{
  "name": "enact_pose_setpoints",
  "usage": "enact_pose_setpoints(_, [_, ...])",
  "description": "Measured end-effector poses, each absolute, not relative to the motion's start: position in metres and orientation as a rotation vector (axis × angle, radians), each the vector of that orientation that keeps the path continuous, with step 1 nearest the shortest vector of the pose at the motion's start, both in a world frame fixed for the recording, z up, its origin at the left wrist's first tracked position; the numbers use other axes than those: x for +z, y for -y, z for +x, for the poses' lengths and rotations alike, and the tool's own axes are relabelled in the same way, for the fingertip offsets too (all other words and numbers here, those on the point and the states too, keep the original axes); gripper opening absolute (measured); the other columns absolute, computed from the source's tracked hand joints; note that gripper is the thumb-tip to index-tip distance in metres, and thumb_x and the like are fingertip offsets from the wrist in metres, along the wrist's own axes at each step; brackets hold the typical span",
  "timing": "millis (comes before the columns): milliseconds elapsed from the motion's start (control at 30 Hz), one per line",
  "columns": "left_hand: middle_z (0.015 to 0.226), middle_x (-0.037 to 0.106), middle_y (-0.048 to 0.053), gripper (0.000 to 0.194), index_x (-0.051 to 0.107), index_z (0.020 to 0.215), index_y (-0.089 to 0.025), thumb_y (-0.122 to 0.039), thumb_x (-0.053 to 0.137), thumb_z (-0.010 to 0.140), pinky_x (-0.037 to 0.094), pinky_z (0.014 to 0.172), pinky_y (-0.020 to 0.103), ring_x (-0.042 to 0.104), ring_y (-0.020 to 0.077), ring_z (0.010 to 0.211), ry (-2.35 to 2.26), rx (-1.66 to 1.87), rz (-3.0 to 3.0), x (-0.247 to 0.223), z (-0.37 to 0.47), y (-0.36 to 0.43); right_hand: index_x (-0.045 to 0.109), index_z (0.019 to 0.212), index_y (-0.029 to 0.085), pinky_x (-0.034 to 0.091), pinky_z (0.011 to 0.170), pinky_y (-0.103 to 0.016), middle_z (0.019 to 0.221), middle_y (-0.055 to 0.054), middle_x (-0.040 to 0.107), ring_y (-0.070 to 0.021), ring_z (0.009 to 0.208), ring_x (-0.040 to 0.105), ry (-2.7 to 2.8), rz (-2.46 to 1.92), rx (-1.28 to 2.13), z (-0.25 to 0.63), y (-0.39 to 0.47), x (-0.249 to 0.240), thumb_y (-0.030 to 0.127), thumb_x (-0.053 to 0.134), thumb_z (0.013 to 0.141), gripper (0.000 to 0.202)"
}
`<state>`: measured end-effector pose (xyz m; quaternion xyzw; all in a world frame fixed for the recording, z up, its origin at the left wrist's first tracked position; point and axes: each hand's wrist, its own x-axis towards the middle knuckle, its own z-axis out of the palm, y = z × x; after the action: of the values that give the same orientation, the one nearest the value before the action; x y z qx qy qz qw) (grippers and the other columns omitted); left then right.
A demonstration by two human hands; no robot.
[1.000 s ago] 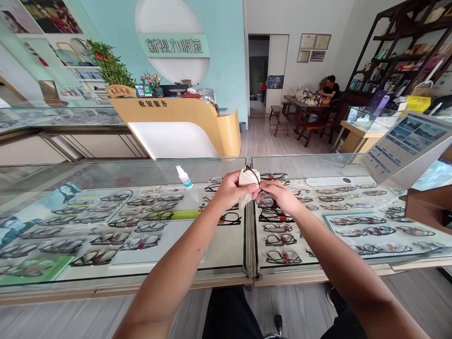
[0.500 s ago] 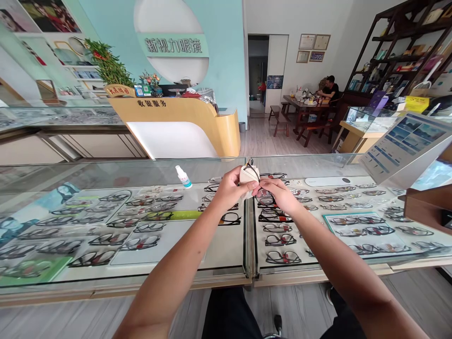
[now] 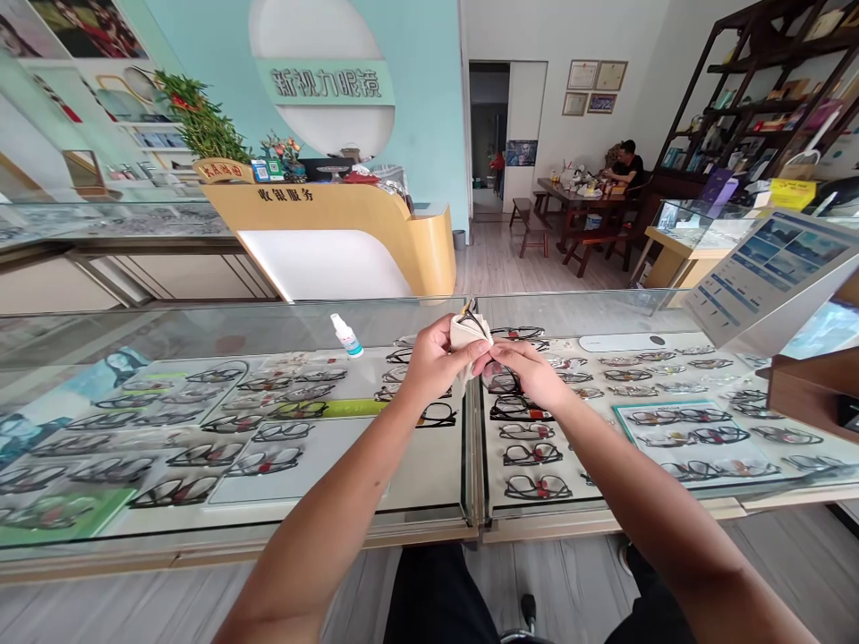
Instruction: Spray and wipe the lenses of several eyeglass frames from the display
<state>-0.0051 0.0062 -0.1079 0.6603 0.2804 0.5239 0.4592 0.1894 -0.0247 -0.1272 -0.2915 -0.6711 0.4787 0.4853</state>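
Above the seam of the glass counter, my left hand (image 3: 436,360) is closed around a cream cleaning cloth (image 3: 468,334). The cloth is folded over part of a pair of eyeglasses (image 3: 478,315), whose dark frame shows at its top. My right hand (image 3: 527,367) pinches the same eyeglasses from the right, its fingertips meeting those of the left hand. Much of the frame is hidden by the cloth and fingers. To the left, a small white spray bottle (image 3: 347,336) with a blue band stands on the glass.
Many eyeglasses lie under the glass display counter (image 3: 416,483). A tilted display board (image 3: 771,277) and a brown box (image 3: 815,394) stand at the right. Beyond are a wooden reception desk (image 3: 429,246) and a person (image 3: 627,165) seated at a table.
Both hands stay together on the eyeglasses and cloth. The cloth and left hand have shifted slightly left, and the view has moved a little.
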Motion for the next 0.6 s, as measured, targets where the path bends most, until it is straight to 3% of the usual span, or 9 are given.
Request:
enact_pose_setpoints(333, [0.064, 0.053, 0.0, 0.067, 0.061, 0.068, -0.021, -0.08, 0.075, 0.096, 0.039, 0.061, 0.031, 0.046, 0.0152, 0.062, -0.797, 1.448, 1.733, -0.105, -0.008, -0.001, 0.087, 0.082, 0.023, 0.053, 0.09, -0.038, 0.099, -0.007, 0.073, -0.0232, 0.088, 0.063, 1.65, -0.693, 1.183, 0.185, 0.029, -0.126, 0.062, 0.066, 0.103, 0.049])
enact_pose_setpoints(433, [0.069, 0.056, 0.001, 0.065, 0.066, 0.074, -0.02, -0.079, 0.072, 0.099, 0.041, 0.066, 0.031, 0.049, 0.0164, 0.068, -0.727, 1.281, 1.782, -0.105, -0.017, -0.012, 0.085, 0.077, 0.023, 0.053, 0.088, -0.037, 0.093, -0.007, 0.073, -0.0232, 0.088, 0.061, 1.627, -0.735, 1.141, 0.191, 0.027, -0.123, 0.059, 0.066, 0.101, 0.048])
enact_pose_setpoints(600, [0.092, 0.074, 0.007, 0.054, 0.078, 0.103, -0.017, -0.067, 0.091, 0.087, 0.049, 0.073, 0.03, 0.063, 0.0206, 0.083, -0.573, 1.064, 1.693, -0.106, -0.028, -0.024, 0.084, 0.073, 0.022, 0.051, 0.083, -0.037, 0.09, -0.008, 0.074, -0.0225, 0.084, 0.061, 1.547, -0.768, 1.176, 0.195, 0.025, -0.122, 0.056, 0.068, 0.1, 0.046])
